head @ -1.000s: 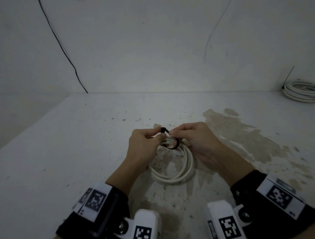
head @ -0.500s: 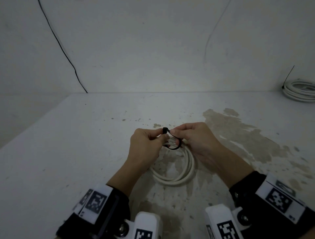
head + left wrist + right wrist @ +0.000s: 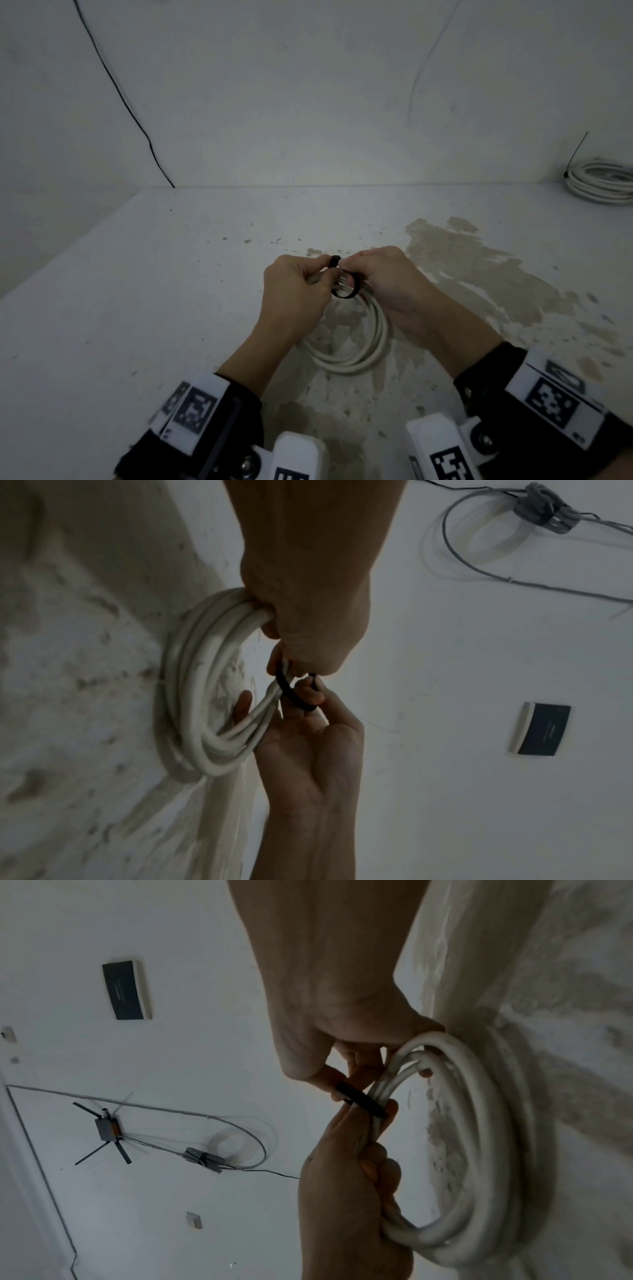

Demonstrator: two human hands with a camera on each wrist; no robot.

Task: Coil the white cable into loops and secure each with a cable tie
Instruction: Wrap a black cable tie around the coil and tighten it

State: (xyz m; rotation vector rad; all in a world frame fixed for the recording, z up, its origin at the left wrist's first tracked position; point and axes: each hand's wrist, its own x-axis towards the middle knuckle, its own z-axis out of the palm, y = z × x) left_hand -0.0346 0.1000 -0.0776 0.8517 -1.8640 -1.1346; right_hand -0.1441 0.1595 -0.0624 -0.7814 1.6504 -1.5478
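Both grips are clamped on the black cable tie [image 3: 344, 287]; the left hand [image 3: 297, 291] pinches its head and bunches the strands, the right hand [image 3: 383, 279] pinches the band (tail hidden, I think); the white cable [image 3: 356, 356] coil hangs nearward from the grips onto the stained surface [image 3: 171, 308]; tightening runs crosswise between them.

The head view looks down from above; both wrist views sit close, facing each other (sharing the white cable [image 3: 356, 356]).
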